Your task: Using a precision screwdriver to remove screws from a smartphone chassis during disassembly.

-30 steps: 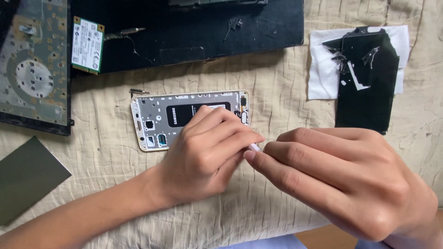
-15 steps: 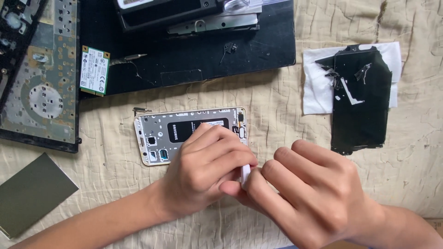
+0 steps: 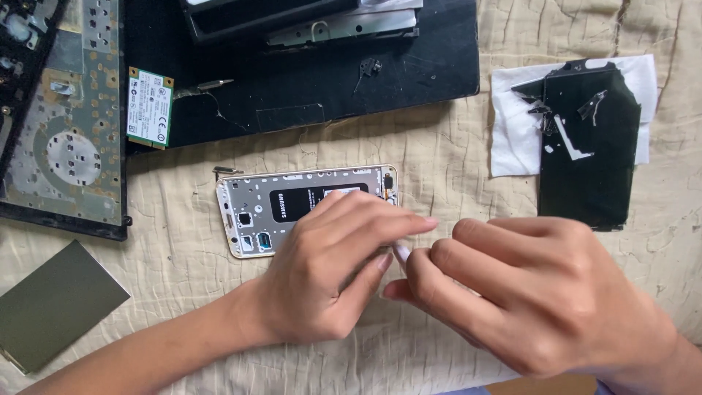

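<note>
left hand (image 3: 322,281) pressed flat on opened phone frame (image 3: 252,212), mid-scene on quilted cloth (image 3: 453,153). right hand (image 3: 541,292) shifted closer, fingers pinching small white piece (image 3: 402,253) at frame's right end; view shifted since earlier.

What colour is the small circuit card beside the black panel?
Green, with a white label: circuit card, head view.

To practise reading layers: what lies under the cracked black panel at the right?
A white sheet lies under the cracked black panel, showing along its left, top and right; below that is the beige quilted cloth. Whatever sits beneath the panel's middle is covered.
</note>
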